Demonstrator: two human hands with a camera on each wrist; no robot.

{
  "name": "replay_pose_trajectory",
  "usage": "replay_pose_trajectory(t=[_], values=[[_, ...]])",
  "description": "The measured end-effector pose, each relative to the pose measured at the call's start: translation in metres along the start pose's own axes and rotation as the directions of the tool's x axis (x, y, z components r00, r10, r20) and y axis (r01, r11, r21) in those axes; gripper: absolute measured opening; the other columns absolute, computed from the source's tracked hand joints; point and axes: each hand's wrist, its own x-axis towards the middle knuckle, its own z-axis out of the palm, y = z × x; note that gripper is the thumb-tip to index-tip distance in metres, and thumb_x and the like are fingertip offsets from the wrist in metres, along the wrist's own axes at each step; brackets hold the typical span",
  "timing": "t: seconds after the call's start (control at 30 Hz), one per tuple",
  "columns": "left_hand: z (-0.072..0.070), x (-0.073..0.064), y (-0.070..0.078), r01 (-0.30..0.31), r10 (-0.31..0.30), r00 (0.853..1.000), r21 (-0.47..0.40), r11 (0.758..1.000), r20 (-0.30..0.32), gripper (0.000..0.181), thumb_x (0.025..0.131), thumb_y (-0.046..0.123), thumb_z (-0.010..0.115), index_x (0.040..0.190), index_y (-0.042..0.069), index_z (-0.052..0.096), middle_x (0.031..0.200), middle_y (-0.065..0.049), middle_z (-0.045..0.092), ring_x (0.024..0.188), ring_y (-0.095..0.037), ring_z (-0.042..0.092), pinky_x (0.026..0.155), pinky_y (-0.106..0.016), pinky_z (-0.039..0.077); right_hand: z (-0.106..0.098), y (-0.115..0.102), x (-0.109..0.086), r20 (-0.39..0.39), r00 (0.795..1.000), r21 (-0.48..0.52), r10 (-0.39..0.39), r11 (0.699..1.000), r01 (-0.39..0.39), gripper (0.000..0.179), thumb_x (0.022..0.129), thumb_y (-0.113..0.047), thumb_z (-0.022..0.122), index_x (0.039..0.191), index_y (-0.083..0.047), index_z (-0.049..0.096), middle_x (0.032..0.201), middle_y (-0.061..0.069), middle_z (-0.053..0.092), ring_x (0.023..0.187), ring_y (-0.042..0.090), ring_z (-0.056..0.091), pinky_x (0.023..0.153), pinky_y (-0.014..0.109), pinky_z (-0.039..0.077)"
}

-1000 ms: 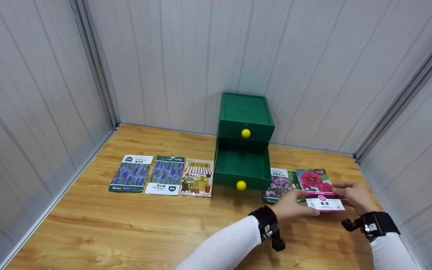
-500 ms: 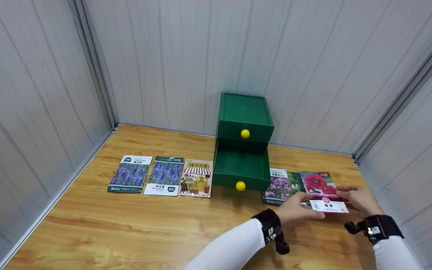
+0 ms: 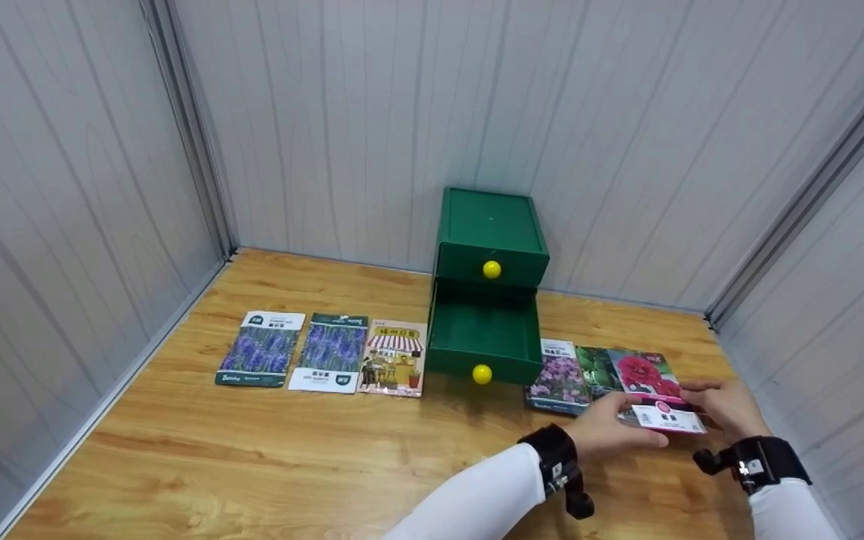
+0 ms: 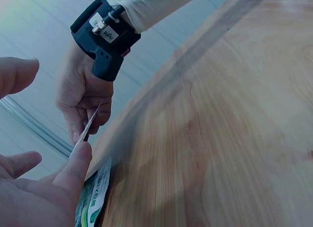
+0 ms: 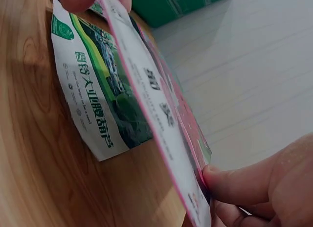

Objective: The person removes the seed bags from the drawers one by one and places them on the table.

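Both hands hold a seed packet (image 3: 649, 386) with a red flower picture and a white lower band. My right hand (image 3: 726, 409) pinches its right edge; in the right wrist view the thumb (image 5: 239, 180) lies against its face. At the left edge, the fingers of my left hand (image 3: 608, 429) lie on both sides of it. The packet is tilted above the table. Beneath it lies a green seed packet (image 5: 98, 90) with a white band, partly covered in the head view. A pink-flower seed packet (image 3: 558, 375) lies left of that one.
A green two-drawer box (image 3: 493, 217) with yellow knobs stands against the back wall, its lower drawer (image 3: 484, 330) pulled out. Left of it lie two purple-flower packets (image 3: 261, 349) and a packet with a shop picture (image 3: 393, 358). Side walls (image 3: 837, 300) bound the table.
Both hands have moved right and nearer the person with the red-flower seed packet. More of the green seed packet beneath now shows. The drawers and the other packets have not moved.
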Motion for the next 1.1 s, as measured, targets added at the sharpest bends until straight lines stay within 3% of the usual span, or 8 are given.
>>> replay_pose_trajectory(t=[0.2,0.33,0.4,0.77,0.97,1.1], values=[[0.006,0.01,-0.011,-0.042,0.042,0.998,-0.005,0.999,0.037,0.068,0.091,0.042,0.093,0.15,0.019,0.067,0.144,0.004,0.068,0.134,-0.009,0.061,0.114,-0.03,0.051,-0.005,0.007,-0.001,-0.022,1.0,-0.078,-0.017,0.997,0.015,0.056,0.109,-0.031,0.07,0.15,0.007,0.063,0.145,0.034,0.063,0.113,0.031,0.065,0.077,0.029,0.055],[0.006,0.009,-0.013,-0.016,0.016,0.999,0.007,1.0,0.046,0.066,0.091,0.042,0.093,0.149,0.02,0.068,0.144,0.002,0.069,0.134,-0.011,0.062,0.114,-0.032,0.051,-0.005,0.011,0.0,-0.012,1.0,-0.062,0.009,0.998,-0.01,0.057,0.109,-0.031,0.07,0.152,0.006,0.062,0.152,0.036,0.058,0.121,0.036,0.061,0.08,0.029,0.054],[0.006,0.006,-0.01,-0.005,0.005,0.999,-0.006,1.0,0.04,0.062,0.091,0.034,0.093,0.147,0.02,0.07,0.142,0.002,0.07,0.133,-0.012,0.063,0.114,-0.031,0.052,-0.005,0.014,0.0,-0.013,1.0,-0.057,0.015,0.998,-0.016,0.056,0.109,-0.031,0.071,0.151,0.006,0.063,0.153,0.036,0.056,0.122,0.036,0.061,0.08,0.028,0.054],[0.006,0.004,-0.009,0.02,-0.02,0.996,-0.004,1.0,0.088,0.061,0.093,0.036,0.091,0.148,0.024,0.068,0.146,0.001,0.068,0.137,-0.015,0.062,0.116,-0.035,0.051,-0.007,0.017,0.0,-0.037,0.999,-0.063,0.019,0.998,-0.022,0.055,0.108,-0.029,0.07,0.149,0.007,0.064,0.149,0.037,0.059,0.118,0.035,0.061,0.079,0.029,0.055],[0.009,0.008,-0.009,0.018,-0.017,0.997,-0.009,1.0,0.076,0.059,0.092,0.036,0.091,0.146,0.023,0.07,0.142,0.002,0.07,0.133,-0.012,0.063,0.113,-0.032,0.052,-0.01,0.016,0.0,-0.05,0.998,-0.079,0.026,0.996,-0.03,0.054,0.108,-0.03,0.069,0.147,0.007,0.066,0.144,0.035,0.062,0.116,0.036,0.059,0.08,0.031,0.052],[0.015,0.01,-0.01,0.012,-0.008,0.998,-0.061,0.998,0.055,0.06,0.09,0.031,0.092,0.145,0.018,0.071,0.141,0.001,0.071,0.134,-0.014,0.063,0.111,-0.029,0.052,-0.01,0.015,0.001,-0.075,0.996,-0.055,0.042,0.997,-0.047,0.052,0.108,-0.027,0.069,0.147,0.008,0.066,0.144,0.034,0.062,0.111,0.034,0.058,0.076,0.031,0.05]])
